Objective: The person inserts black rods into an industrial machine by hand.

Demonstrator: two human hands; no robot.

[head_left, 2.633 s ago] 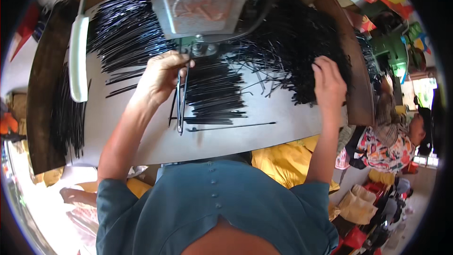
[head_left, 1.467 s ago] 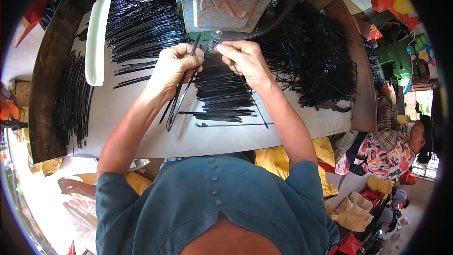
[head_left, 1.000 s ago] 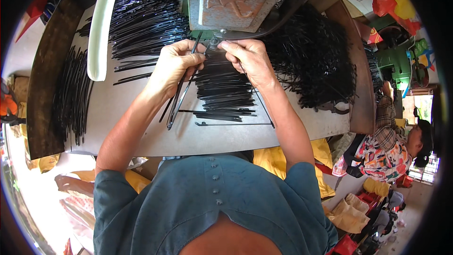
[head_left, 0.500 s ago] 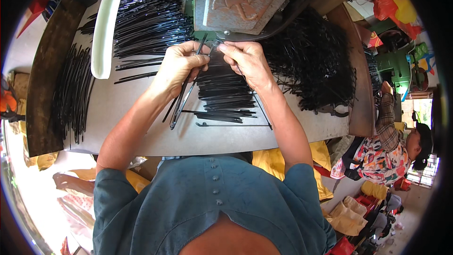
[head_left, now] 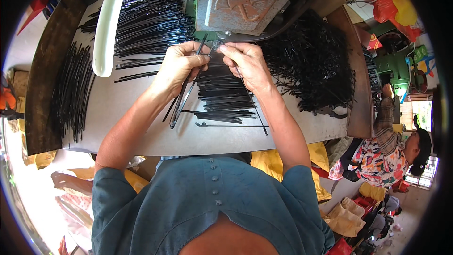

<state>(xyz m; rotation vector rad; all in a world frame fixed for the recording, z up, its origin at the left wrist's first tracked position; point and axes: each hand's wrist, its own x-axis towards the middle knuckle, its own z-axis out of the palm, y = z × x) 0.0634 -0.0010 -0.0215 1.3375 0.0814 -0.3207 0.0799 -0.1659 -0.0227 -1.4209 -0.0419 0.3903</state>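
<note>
Several black rods (head_left: pixel 181 104) slant down from our left hand (head_left: pixel 187 63), pinched between thumb and fingers; our right hand (head_left: pixel 247 62) pinches a single rod (head_left: pixel 258 109) close below the grey-fronted machine (head_left: pixel 250 4). We cannot tell whether its tip sits in the fitting. Judging by how things lie, the work is midway: neat rows (head_left: pixel 151 16) at upper left look sorted, while a tangled heap (head_left: pixel 314 59) on the right seems left over. We cannot confirm which pile is finished. Pliers (head_left: pixel 339 112) lie on the pale tabletop (head_left: pixel 141 137); beyond the right edge a co-worker (head_left: pixel 383 163) sits near a green machine (head_left: pixel 394 73).
</note>
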